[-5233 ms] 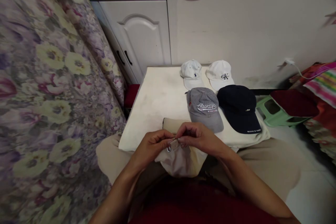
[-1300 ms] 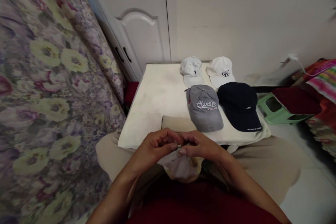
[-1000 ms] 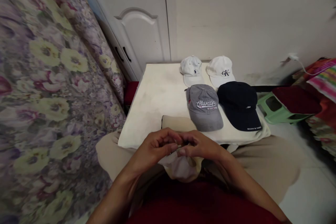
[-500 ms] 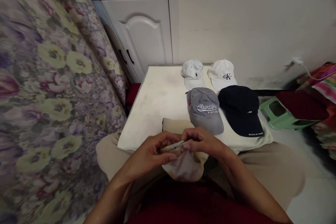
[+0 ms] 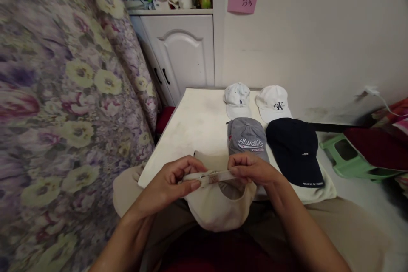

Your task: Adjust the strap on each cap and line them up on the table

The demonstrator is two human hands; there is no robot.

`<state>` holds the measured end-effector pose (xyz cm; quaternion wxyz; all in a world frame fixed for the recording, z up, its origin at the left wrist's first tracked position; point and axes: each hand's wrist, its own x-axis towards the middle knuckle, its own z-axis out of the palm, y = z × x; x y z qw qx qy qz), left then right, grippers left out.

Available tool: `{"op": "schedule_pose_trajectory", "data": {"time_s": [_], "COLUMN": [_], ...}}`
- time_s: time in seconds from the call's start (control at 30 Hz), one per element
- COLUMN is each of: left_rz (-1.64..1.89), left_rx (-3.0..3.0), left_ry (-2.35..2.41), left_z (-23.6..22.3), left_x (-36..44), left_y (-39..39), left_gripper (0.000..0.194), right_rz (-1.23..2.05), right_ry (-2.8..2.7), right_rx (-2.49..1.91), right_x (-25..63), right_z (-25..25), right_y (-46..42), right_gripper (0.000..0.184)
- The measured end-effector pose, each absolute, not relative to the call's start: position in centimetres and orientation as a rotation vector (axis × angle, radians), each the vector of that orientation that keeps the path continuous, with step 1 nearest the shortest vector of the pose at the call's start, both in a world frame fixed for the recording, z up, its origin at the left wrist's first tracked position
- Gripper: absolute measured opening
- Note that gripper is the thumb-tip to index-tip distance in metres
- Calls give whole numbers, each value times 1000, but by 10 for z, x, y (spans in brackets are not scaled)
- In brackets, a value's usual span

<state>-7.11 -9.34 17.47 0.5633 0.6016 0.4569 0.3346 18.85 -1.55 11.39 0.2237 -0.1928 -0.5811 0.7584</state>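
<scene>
A cream baseball cap is held above my lap at the table's near edge, its back opening facing me. Across that opening runs an adjustable strap with a small metal buckle near its left end. My left hand pinches the strap and cap edge on the buckle side. With thumb and fingers, my right hand grips the strap's right part. Just beyond my right hand lies a grey cap with white lettering, partly covered by that hand. Beside it rests a dark navy cap.
Two white caps, one with a small emblem and one with letters, sit at the back of the cream-covered table. A floral curtain hangs on the left. A green stool stands right, a cabinet behind.
My hands have moved apart, and the strap now stretches straight between them. The cap's back opening shows more widely. The camera view has tilted up somewhat.
</scene>
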Motion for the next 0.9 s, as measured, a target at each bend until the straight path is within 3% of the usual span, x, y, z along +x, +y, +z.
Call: {"op": "schedule_pose_trajectory", "data": {"time_s": [0.27, 0.4, 0.63, 0.9], "left_rz": [901, 808, 824, 807], "left_rx": [1378, 1455, 1445, 1541], "left_ry": [1018, 1006, 1003, 1039], "left_z": [189, 189, 187, 178], "left_x": [-64, -48, -29, -33], "left_y": [-85, -82, -75, -69], "left_gripper": [28, 23, 18, 22], "right_rz": [2169, 2153, 2039, 2113], "right_ry": [-1580, -1627, -1540, -1377], "right_rx": [-454, -367, -454, -400], "right_x": [184, 184, 182, 189], "right_z": [134, 139, 135, 139], "right_y": [1, -6, -19, -17], "right_gripper": [26, 39, 25, 26]}}
